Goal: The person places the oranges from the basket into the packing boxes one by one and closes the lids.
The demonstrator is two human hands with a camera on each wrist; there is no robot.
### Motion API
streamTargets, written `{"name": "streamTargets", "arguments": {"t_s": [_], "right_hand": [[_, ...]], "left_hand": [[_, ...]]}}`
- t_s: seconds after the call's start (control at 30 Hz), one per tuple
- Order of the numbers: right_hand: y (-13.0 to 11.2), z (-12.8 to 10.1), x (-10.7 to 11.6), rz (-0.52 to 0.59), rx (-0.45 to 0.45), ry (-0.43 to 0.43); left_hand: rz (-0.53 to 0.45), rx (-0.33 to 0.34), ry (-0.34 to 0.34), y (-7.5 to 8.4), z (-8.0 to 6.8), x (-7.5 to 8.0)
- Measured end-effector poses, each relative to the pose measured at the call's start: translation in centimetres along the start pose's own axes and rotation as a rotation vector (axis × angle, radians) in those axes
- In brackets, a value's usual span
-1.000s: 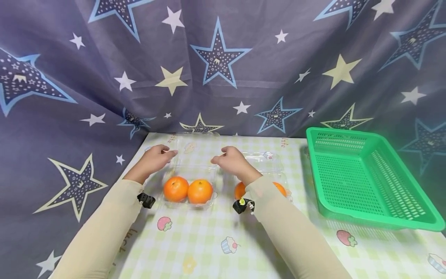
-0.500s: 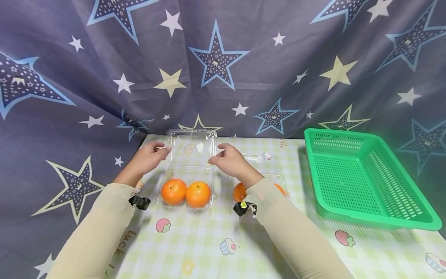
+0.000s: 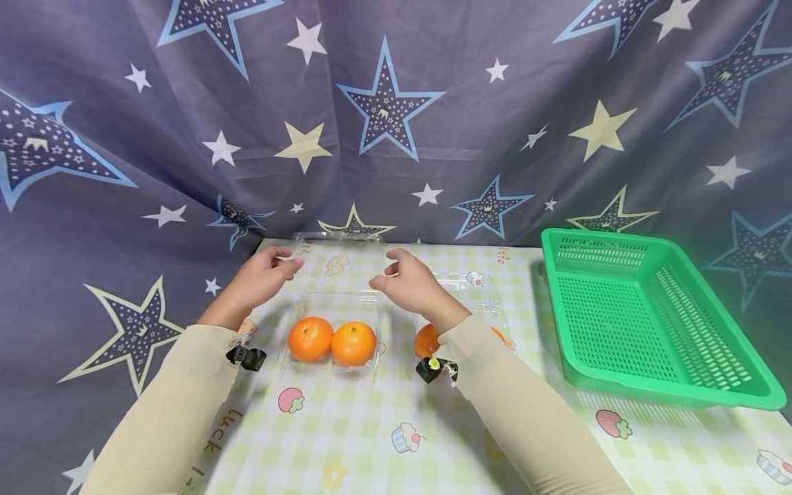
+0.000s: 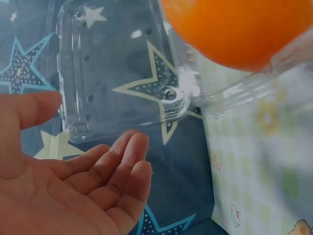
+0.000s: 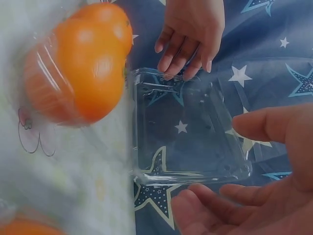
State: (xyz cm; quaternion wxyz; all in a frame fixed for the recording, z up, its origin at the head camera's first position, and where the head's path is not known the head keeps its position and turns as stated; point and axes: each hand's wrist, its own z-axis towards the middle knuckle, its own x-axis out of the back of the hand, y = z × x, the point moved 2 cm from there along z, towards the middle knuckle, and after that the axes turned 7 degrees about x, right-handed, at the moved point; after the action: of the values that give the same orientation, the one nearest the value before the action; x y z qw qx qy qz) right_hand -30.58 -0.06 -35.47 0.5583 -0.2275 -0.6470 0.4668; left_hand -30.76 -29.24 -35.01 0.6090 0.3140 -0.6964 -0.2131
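Note:
A clear plastic clamshell box stands lidded-open on the table, two oranges side by side in its base. Its transparent lid is raised behind the fruit. At the lid's left side is my left hand, thumb and fingers spread apart, fingertips right at the edge in the left wrist view. My right hand mirrors it on the other side, with relaxed fingers and the thumb close to the lid's rim. Neither hand's fingers curl round anything.
Right of this box, a second clear box also lies open, its oranges partly hidden by my right forearm. A green plastic basket stands at the right. Behind the checked tablecloth hangs a star-patterned curtain.
The raised lid's tilt has shifted a little, first catching light and now hard to see. My left hand has drawn slightly left and away from the lid; the right hand has barely moved.

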Motion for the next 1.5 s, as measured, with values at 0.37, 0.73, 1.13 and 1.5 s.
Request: {"name": "streamTargets", "arguments": {"t_s": [0.37,0.73,1.13,1.5], "right_hand": [[0.0,-0.2,0.2,0.003,0.026,0.009],[-0.3,-1.4,0.8,-0.038,0.1,-0.02],[-0.7,-3.3,1.1,-0.036,0.152,-0.035],[-0.5,-4.6,-0.3,-0.002,0.159,0.066]], "left_hand": [[0.028,-0.04,0.039,0.3,-0.7,0.3],[0.055,-0.108,0.089,0.2,-2.4,0.3],[-0.007,-0.117,0.119,-0.7,-4.2,0.6],[-0.101,-0.098,0.094,-2.1,-5.4,0.0]]}}
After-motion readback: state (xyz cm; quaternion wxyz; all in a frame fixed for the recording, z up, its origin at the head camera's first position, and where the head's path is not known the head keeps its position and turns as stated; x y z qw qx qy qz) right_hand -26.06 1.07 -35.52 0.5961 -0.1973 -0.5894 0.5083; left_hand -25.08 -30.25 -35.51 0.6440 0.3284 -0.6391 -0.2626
